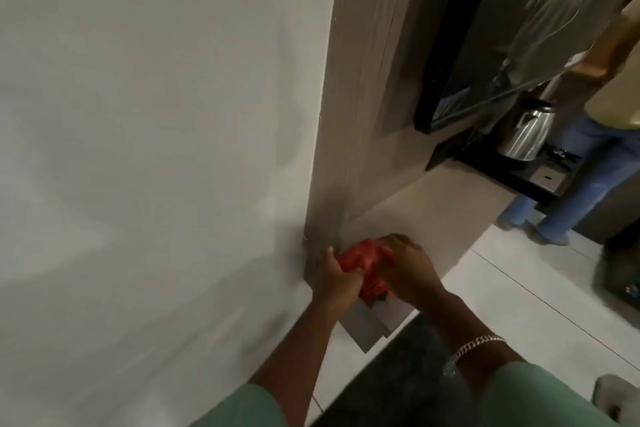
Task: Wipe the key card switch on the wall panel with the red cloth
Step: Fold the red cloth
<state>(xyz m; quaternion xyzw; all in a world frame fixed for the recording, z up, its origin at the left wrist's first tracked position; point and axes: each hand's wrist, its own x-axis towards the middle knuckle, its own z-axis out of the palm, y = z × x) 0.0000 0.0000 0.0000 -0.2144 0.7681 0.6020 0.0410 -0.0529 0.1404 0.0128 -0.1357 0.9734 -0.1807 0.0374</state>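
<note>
The red cloth (363,265) is bunched between both hands, low beside the corner of the brown wood wall panel (363,114). My left hand (334,274) grips its left side and my right hand (405,267) covers its right side. Below the cloth a grey plate-like surface (367,326) sticks out from the wall. Which part is the key card switch cannot be told; the hands and cloth hide that area. The view is blurred.
A white wall (156,149) fills the left. At the right a person in jeans (588,149) stands by a counter with a steel kettle (526,130) on a black tray. A dark mat (398,374) lies on the tiled floor.
</note>
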